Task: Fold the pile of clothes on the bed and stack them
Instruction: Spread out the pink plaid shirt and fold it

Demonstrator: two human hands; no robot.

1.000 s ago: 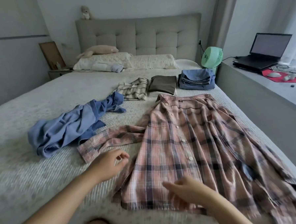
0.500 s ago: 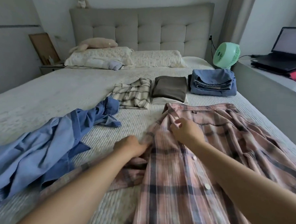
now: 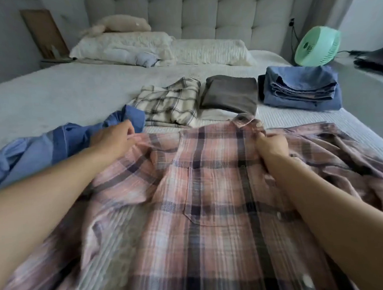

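Head view. Pink plaid shirt [image 3: 211, 199] lies front-up on the bed [image 3: 61, 91], buttoned, chest pocket showing, collar toward the headboard. Left hand [image 3: 113, 140] pinches the shirt's left shoulder seam between thumb and fingers; grip closed on cloth. Right hand [image 3: 271, 146] holds the fabric just below the collar, fingers curled into it; grip closed on the shirt too. The right half of the shirt is rumpled, with its sleeve bunched toward the bed edge; the lower hem is blurred.

Judgement: the step in hand is squaring the shoulders and collar before any fold. To do it well, both hands should pull apart evenly so the placket runs straight, lay the cloth down flat, then smooth the wrinkled right side and draw that sleeve out before folding it in. A fold over trapped creases would make a lumpy stack.

Fabric looks thin, soft and woven; it should drape and slip easily, so light tension is enough.

Other items: a crumpled blue garment [image 3: 53, 147] lies touching the left hand's side, not yet folded. Beyond the collar sit three folded pieces in a row: cream plaid shirt [image 3: 170, 101], dark olive garment [image 3: 230, 94], folded blue denim [image 3: 300, 88]. These are side by side, not yet one stack.
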